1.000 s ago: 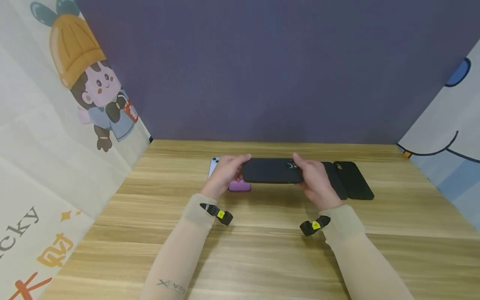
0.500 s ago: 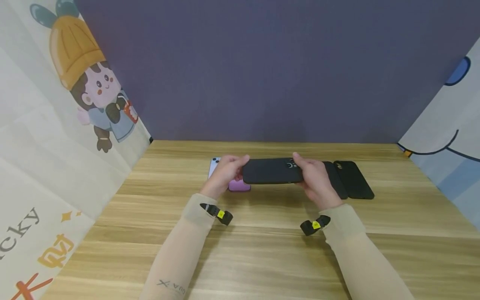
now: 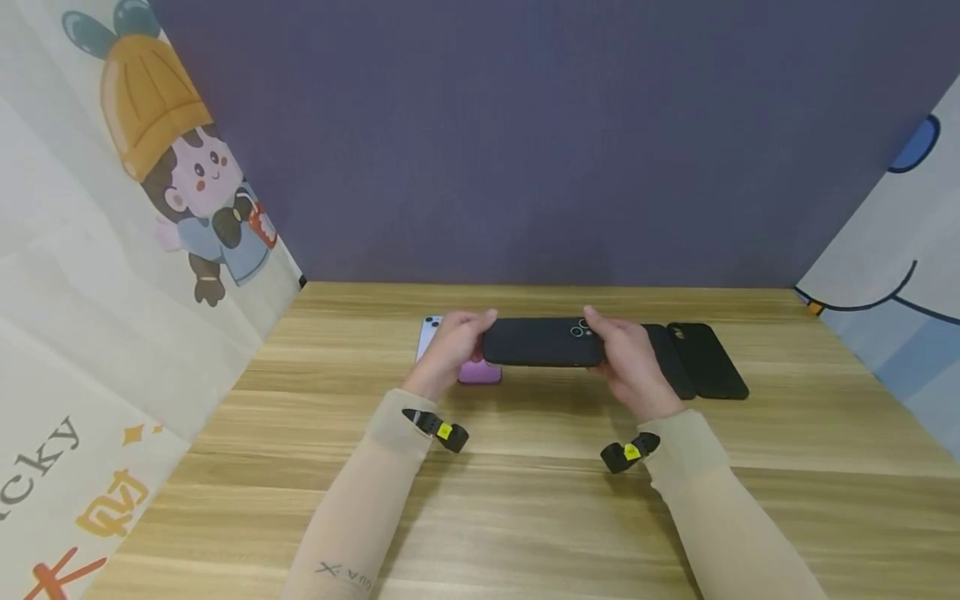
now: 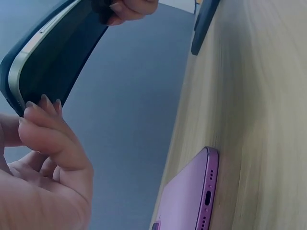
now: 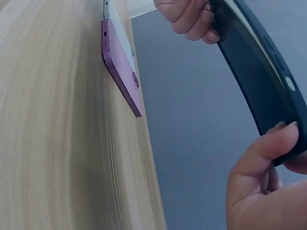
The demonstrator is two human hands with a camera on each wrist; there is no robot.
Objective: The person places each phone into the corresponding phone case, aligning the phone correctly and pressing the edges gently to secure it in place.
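Observation:
Both hands hold a phone in a black phone case (image 3: pixel 536 342) level above the table, its back facing up. My left hand (image 3: pixel 450 346) pinches the left end between thumb and fingers. My right hand (image 3: pixel 632 358) grips the camera end, thumb on top beside the lenses. On the underside, the dark screen (image 4: pixel 60 57) shows in the left wrist view. Along one long side and around the left-hand corner, the phone's pale metal frame (image 4: pixel 29 50) stands out from the case. In the right wrist view, the case wall (image 5: pixel 276 52) covers more of the side, with the buttons showing.
A purple phone (image 3: pixel 480 373) and a pale blue phone (image 3: pixel 427 332) lie on the wooden table (image 3: pixel 525 500), partly behind the left hand. Two black cases (image 3: pixel 708 360) lie side by side beyond the right hand. A dark blue panel (image 3: pixel 540 150) stands at the back.
The phone and case have shifted very slightly left, and the camera lenses show more clearly in their cutout. Both hands keep their grip, with only small finger movements.

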